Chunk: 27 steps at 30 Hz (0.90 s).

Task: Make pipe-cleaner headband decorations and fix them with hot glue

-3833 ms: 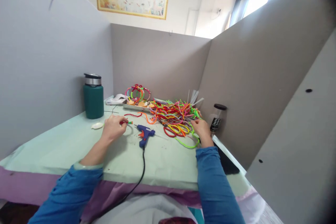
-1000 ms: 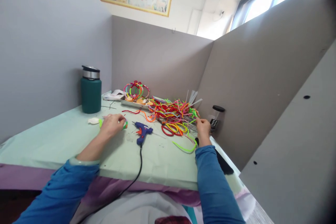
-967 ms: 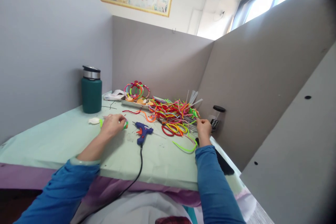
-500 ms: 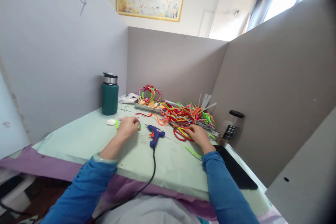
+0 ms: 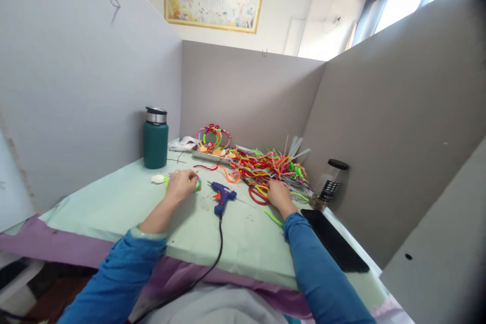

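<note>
My left hand (image 5: 182,185) is closed around a small band of coloured pipe cleaner (image 5: 198,185), green and orange, partly hidden by the fingers. A white piece with a bright green strip (image 5: 158,178) shows just left of that wrist. My right hand (image 5: 280,195) is at the near edge of a tangled heap of pipe cleaners (image 5: 266,164), its fingers curled together; what they pinch, if anything, is hidden. Beside them lie red-handled scissors (image 5: 258,196). Between my hands a blue glue gun (image 5: 223,196) rests on the table, nozzle pointing left.
A green bottle (image 5: 155,137) stands at the left partition. Behind the heap are a metal tray (image 5: 212,156) with coloured rings (image 5: 213,135) and pale pieces. On the right are a black-lidded jar (image 5: 331,182) and a black phone-like slab (image 5: 336,240). The glue gun's cord (image 5: 220,243) runs over the front edge.
My right hand has moved slightly forward and left, closer into the pipe cleaners, and its fingers are more hidden. My left hand keeps its hold. The view has shifted a little.
</note>
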{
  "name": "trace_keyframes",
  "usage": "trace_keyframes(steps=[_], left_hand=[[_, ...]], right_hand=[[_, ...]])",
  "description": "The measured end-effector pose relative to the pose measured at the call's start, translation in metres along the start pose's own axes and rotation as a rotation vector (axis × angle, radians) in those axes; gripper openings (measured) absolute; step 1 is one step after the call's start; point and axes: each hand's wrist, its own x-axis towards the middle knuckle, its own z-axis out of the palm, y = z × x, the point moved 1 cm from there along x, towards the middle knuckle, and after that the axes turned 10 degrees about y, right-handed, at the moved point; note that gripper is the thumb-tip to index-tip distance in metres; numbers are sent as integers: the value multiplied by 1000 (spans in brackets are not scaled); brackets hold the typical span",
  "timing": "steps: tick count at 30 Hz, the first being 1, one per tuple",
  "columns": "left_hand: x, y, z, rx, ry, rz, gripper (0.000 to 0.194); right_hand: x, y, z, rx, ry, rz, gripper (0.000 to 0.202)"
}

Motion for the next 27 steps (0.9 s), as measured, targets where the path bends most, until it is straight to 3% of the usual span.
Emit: trace_keyframes(steps=[4,8,14,17,20,23,27], left_hand=[[0,0,0,1,4,20,31],[0,1,-1,7,8,27,32],[-1,2,-2,9,3,23,32],[-1,2,-2,6,5,18,32],[-1,2,-1,5,6,19,31],[-1,1,-1,8,10,15,31],[-1,2,-2,10,6,33,31]], right_hand=[[2,4,-4,18,69,78,32],[1,9,-12,20,-53,117,27],[-14,-7,-27,-8,-21,-3,34],[-23,-20,-25,-18,-121,-70,34],[-24,-24,-18,-39,-111,-65,29],[-9,-16,-14,62,-77,-50,25],[32,-1,-18,232,-54,70,27]])
